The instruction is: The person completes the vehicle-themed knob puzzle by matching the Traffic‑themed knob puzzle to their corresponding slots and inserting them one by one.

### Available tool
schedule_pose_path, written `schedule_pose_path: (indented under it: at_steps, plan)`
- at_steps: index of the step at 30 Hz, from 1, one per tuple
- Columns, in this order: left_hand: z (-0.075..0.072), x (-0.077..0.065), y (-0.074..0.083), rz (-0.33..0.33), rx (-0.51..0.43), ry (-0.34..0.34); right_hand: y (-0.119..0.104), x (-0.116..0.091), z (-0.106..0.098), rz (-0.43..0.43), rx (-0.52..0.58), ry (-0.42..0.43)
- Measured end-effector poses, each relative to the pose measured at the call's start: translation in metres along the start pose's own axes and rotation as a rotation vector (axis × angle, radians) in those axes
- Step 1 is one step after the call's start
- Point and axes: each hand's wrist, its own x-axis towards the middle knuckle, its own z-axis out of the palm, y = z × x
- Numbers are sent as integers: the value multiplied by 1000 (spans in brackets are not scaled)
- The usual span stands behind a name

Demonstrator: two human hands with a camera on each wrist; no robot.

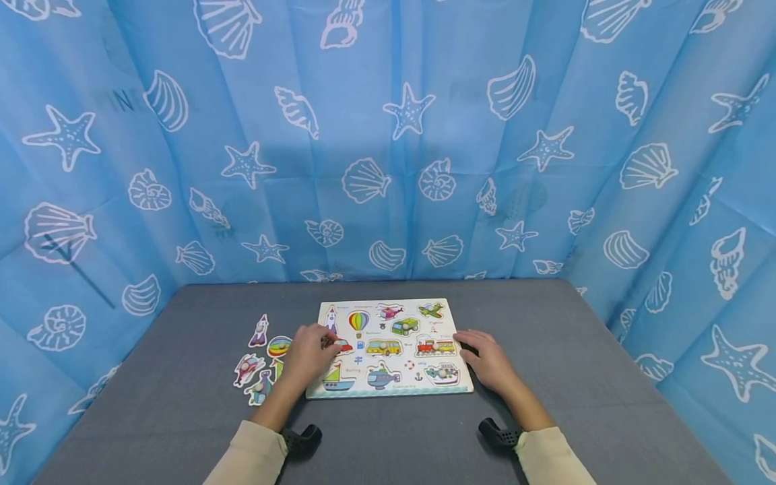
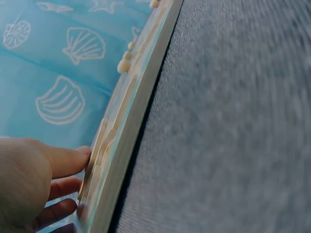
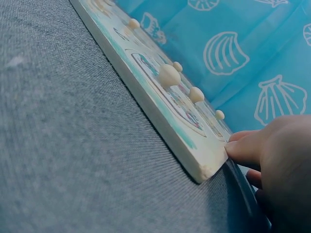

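A wooden knob puzzle board (image 1: 364, 391) with printed vehicles lies flat on the grey table. My left hand (image 1: 308, 356) is over its left side, thumb and fingers pinching the red car piece (image 1: 345, 346), partly hidden by the fingers. In the left wrist view, the thumb (image 2: 73, 160) meets a piece's edge just above the board surface. My right hand (image 1: 490, 360) rests on the board's right edge, fingers fairly straight. The right wrist view shows a fingertip (image 3: 238, 148) touching that edge near the corner. Bus (image 1: 384, 347), train (image 1: 445, 347) and ship (image 1: 441, 374) lie within the board.
Loose pieces lie left of the board: a rocket (image 1: 259, 331), a balloon (image 1: 279, 346), a red-and-white aircraft (image 1: 247, 369), a blue-purple piece (image 1: 259, 389) and a sailboat (image 1: 277, 367) partly behind the left arm. A blue shell-patterned curtain (image 1: 388, 168) stands behind the grey table (image 1: 388, 444).
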Motion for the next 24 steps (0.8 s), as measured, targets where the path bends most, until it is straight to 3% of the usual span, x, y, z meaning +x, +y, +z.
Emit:
schedule_pose_path:
  at_steps: [10,24]
  plan:
    - [0,3,5,-63,21,-31,1,0,0,-11,2,3]
    - [-10,13,13,-117,-1,-149,1,0,0,-8,-8,-4]
